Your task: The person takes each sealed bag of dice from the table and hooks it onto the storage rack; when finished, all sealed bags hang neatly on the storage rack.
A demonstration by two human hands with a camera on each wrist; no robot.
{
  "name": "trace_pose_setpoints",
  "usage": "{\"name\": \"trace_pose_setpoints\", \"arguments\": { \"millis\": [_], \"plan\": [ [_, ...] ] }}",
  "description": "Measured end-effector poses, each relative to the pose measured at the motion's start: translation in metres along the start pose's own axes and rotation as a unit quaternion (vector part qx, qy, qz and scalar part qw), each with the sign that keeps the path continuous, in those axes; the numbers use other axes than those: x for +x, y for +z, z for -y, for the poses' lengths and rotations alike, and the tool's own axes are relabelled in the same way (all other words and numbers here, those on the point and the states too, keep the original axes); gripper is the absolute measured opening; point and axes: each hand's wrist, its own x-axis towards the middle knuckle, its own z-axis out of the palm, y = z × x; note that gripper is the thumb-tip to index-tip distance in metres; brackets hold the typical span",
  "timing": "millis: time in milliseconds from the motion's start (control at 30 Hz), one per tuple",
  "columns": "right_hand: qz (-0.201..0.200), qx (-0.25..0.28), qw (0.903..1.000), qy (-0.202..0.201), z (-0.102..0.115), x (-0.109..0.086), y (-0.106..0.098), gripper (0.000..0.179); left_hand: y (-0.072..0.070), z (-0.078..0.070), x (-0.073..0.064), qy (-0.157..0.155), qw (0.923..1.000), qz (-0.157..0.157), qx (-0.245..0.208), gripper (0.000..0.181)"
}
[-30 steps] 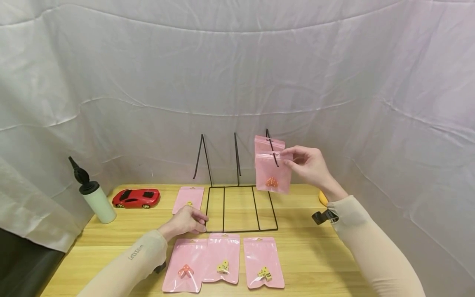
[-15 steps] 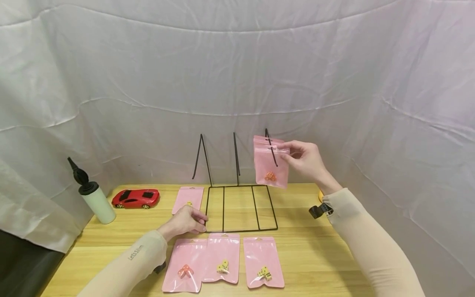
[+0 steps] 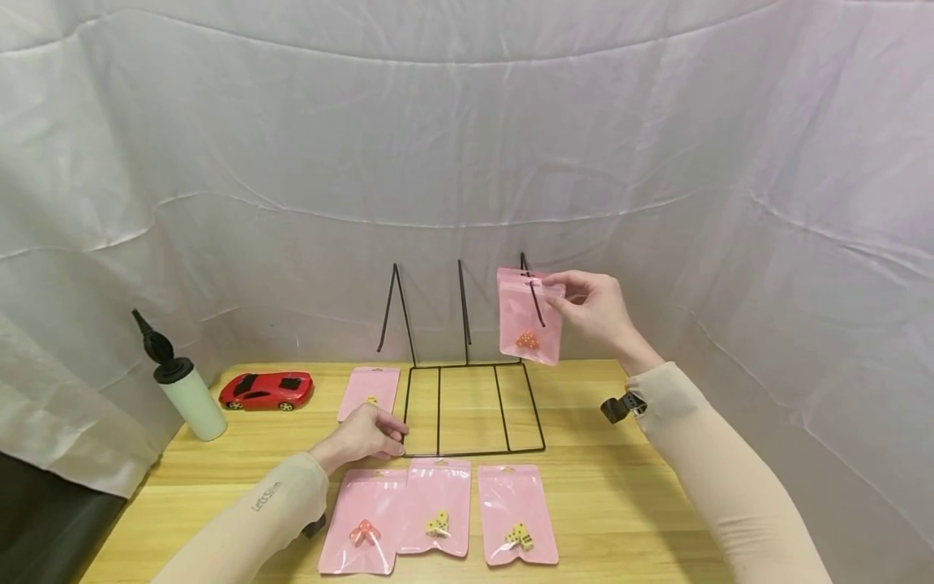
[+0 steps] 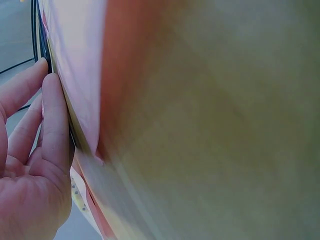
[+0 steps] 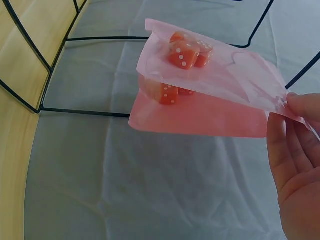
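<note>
My right hand (image 3: 593, 310) pinches the top right corner of a pink zip bag (image 3: 529, 320) with orange dice inside. The right hook of a black wire rack (image 3: 473, 453) passes through this bag's hang hole. Behind it, on the same hook, hangs another pink bag (image 5: 200, 120), also with orange dice. My left hand (image 3: 365, 434) holds the left side of the rack's base near the front corner, thumb and fingertip meeting at the wire in the left wrist view. The rack's left hook (image 3: 388, 308) and middle hook (image 3: 464, 304) carry no bags.
Pink bags lie in front of the rack: one with orange dice (image 3: 362, 495), two with yellow dice (image 3: 438, 495) (image 3: 514, 499). Another pink bag (image 3: 370, 385) lies behind my left hand. At left are a red toy car (image 3: 267, 391) and a pale green pump (image 3: 191, 401).
My right hand has moved the front bag back and slightly up along the right hook, closer to the bag behind it. The left hand has stayed on the rack's base.
</note>
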Motion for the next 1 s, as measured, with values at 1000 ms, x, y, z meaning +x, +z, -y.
{"name": "trace_pose_setpoints", "arguments": {
  "millis": [1000],
  "plan": [
    [-0.001, -0.022, 0.999, 0.039, -0.004, -0.009, -0.002, 0.019, 0.001, 0.0, 0.002, 0.009, 0.9999, 0.006, 0.002, 0.037]
  ]
}}
